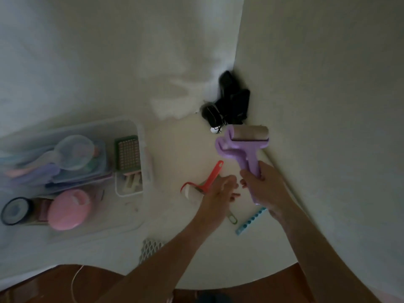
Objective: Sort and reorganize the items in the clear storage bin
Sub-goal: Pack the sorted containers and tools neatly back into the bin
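while dim and smeared by motion blur, still legible in the main. black objects piled at the wall corner, too dark to identify. green-handled tool mostly hidden under the left wrist; white mesh piece partly covered by the left forearm. clear storage bin at left on the white worktop, cut off by the frame edge, holding a pink round case, a dark-rimmed round tin, a green grid-faced grater, a small white tray and a blurred heap of pastel utensils. purple lint roller right of the bin, above the worktop, long axis near upright in frame, roller head pointing away toward the wall, handle toward the body. right hand with fingers wrapped tight round that handle. left hand loosely curled over the red lint roller lying flat, handle angled up-right; grip impossible to confirm. blue holed strip lying beneath the right hand.
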`<state>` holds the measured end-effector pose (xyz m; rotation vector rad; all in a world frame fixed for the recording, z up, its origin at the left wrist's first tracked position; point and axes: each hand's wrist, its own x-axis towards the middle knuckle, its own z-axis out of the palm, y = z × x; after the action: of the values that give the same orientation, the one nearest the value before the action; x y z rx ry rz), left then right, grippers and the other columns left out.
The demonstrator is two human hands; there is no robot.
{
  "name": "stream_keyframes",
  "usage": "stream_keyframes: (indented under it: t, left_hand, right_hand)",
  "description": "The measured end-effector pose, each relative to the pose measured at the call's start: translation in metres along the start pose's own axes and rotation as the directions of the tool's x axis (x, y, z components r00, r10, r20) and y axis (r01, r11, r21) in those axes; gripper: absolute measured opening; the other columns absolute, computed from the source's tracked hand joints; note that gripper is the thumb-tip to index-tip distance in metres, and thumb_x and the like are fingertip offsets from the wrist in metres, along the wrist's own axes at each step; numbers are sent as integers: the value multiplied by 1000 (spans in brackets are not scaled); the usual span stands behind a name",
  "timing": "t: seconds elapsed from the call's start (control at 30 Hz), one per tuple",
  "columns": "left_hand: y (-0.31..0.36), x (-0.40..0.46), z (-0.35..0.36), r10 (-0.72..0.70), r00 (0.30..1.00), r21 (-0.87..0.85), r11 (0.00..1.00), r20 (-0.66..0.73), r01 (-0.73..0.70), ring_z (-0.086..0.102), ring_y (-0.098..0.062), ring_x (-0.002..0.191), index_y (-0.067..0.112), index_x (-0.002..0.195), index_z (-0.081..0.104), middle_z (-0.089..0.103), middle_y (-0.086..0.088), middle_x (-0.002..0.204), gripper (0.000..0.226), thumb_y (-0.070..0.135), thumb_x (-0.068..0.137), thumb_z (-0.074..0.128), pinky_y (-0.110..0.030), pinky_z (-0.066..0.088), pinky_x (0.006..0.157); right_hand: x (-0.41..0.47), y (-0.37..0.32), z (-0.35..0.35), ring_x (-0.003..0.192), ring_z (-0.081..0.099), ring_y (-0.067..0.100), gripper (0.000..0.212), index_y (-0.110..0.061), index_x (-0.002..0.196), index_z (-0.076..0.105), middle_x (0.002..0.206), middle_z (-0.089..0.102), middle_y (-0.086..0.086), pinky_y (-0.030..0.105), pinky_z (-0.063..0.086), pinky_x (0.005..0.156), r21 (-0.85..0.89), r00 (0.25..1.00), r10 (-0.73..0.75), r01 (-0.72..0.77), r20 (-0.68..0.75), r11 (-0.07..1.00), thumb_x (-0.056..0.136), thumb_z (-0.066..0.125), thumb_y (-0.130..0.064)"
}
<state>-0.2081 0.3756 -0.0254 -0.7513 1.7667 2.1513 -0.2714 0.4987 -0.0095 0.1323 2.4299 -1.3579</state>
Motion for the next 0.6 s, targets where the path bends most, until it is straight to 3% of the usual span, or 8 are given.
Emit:
stream_keyframes:
  t: [0.07,0.2,0.37,0.43,0.6]
  left_hand:
    - [38,-13,-13,-3,1000,-156,988,0,3,69,-16,82,18,99,66,72,-3,90,19,30,102,51,-33,57,85]
    - [87,-43,-62,105,988,-217,968,-117,-128,66,-18,77,0,108,63,69,-13,92,25,22,101,54,-24,57,66]
    - [106,-78,-141,82,964,-283,947,-251,-154,64,-22,82,3,114,65,66,-16,98,20,12,100,53,-23,58,64]
    - [104,-93,-174,98,953,-265,948,-287,-177,64,-22,80,7,107,70,69,-13,93,18,12,99,55,-25,57,63]
    - [91,-116,-255,92,954,-60,992,-286,-114,61,-20,65,14,86,70,67,-6,74,19,17,99,57,-30,50,59]
  right_hand:
    - [-21,-41,9,65,65,27,12,-9,87,65,76,71,13,42,53,61,53,993,-99,95,71,994,91,64,-21]
    - [-46,-105,47,70,68,35,14,-14,91,65,77,69,14,51,58,63,89,966,-204,192,161,977,89,62,-27]
    - [-70,-162,112,78,64,24,16,-20,96,64,85,66,5,41,54,71,-68,903,-332,362,271,930,84,56,-28]
    - [-84,-178,138,78,65,21,24,-24,100,63,85,67,0,38,55,70,-45,884,-318,354,342,934,80,52,-32]
    - [-105,-197,196,58,70,22,12,-23,100,63,78,71,4,45,59,58,24,837,-260,284,482,959,93,56,-17]
